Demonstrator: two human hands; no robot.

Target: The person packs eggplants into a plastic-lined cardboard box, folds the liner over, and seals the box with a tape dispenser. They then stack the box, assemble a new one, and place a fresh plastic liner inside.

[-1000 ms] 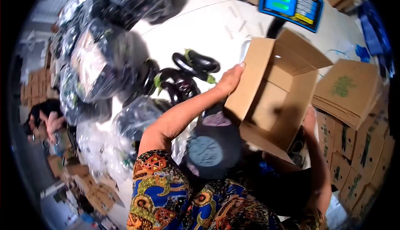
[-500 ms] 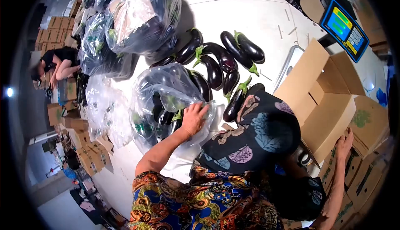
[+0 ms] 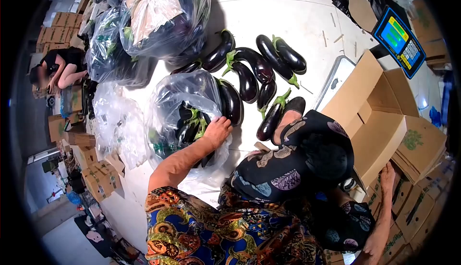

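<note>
My left hand is closed on the rim of a clear plastic bag, its fingers curled over the edge. Inside the open bag lie several dark eggplants with green stems. One large eggplant rests on the floor against the bag's right side. Out to the right, my right hand is at the near lower edge of an open cardboard box. How its fingers are placed is hard to make out. More loose eggplants lie on the floor ahead of me.
Full bags of eggplants stand at the back left, beside crumpled plastic bags. A scale with a lit display is at the right, near flattened cartons. Another person crouches at far left among stacked boxes.
My left hand has drawn the bag's rim left and toward me, widening the mouth and exposing more eggplants. My right hand has slid slightly down and left along the box.
</note>
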